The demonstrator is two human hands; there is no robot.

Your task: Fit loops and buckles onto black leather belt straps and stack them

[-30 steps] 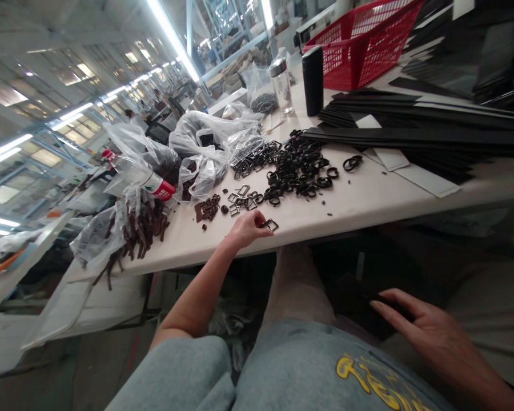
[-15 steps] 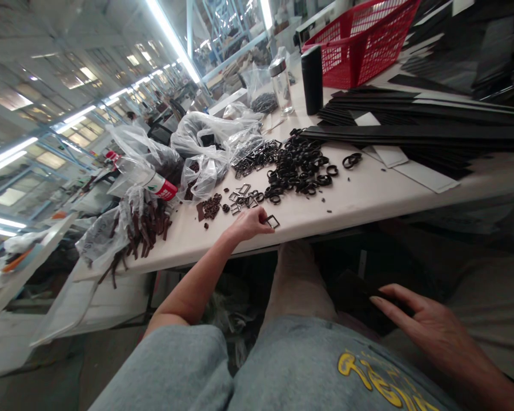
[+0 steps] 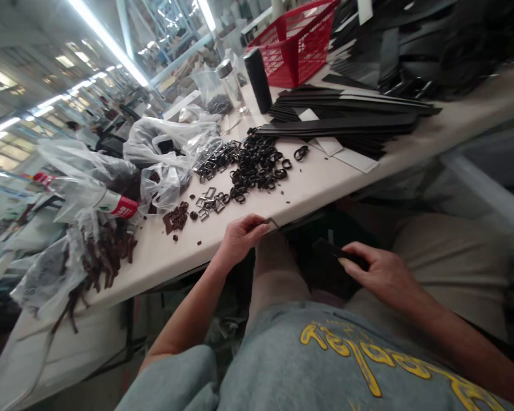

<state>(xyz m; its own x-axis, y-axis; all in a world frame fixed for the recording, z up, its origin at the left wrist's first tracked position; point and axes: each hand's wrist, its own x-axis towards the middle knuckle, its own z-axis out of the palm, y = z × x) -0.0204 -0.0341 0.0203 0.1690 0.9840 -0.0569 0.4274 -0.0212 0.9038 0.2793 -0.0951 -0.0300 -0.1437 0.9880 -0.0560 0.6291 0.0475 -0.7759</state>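
My left hand is at the table's front edge, thumb and fingers pinching a square metal buckle. Lower and to the right, over my lap, my right hand grips a black strap, its end pointing toward the left hand. The strap and the buckle are apart. Behind the left hand lie several loose metal buckles, and beyond them spreads a heap of black loops. A small pile of brown pieces sits to their left.
Stacked black strips cover the table's right part, near a red basket. A black flask and a glass bottle stand at the back. Plastic bags and brown straps lie on the left of the table.
My left hand has drawn the buckle from over the tabletop to its front edge. My right hand has risen with the black strap, closer to the left. The view has also turned.
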